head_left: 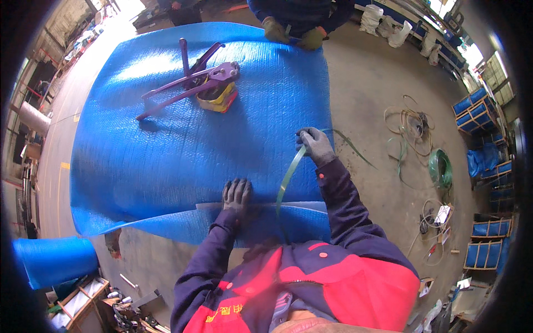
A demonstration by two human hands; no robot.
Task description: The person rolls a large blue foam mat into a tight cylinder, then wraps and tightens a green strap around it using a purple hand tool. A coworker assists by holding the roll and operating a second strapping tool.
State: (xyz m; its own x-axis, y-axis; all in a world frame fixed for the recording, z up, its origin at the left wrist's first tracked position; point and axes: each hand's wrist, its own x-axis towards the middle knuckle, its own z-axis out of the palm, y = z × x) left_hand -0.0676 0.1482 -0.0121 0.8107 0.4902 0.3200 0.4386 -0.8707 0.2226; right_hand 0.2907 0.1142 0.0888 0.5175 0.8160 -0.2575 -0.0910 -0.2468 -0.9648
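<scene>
I see my right hand (315,145) stretched out ahead, arm nearly straight, gloved fingers curled down, its grip pinching one green plastic strap (288,178). From that grip the strap's long axis runs back toward my body and a little left, ending near the bundle's near edge; a thinner tail of it trails off to the right of the grip, down toward the concrete floor (377,83). My left hand (237,195) lies just left of the strap's near end, palm down, grip spread flat with fingers pressed on the blue bubble-wrapped bundle (166,150), elbow bent close to my jacket.

Well beyond both grips, to the left, one purple strapping tool (191,83) rests on the wrap, its long handles pointing left and away, and beside it sits one yellow and red roll of tape (217,99). At the far edge, a co-worker's two gloved hands (294,34) rest close together on the bundle. Right of my right grip, on the floor, lies one green strap coil (441,167) among loose loops.
</scene>
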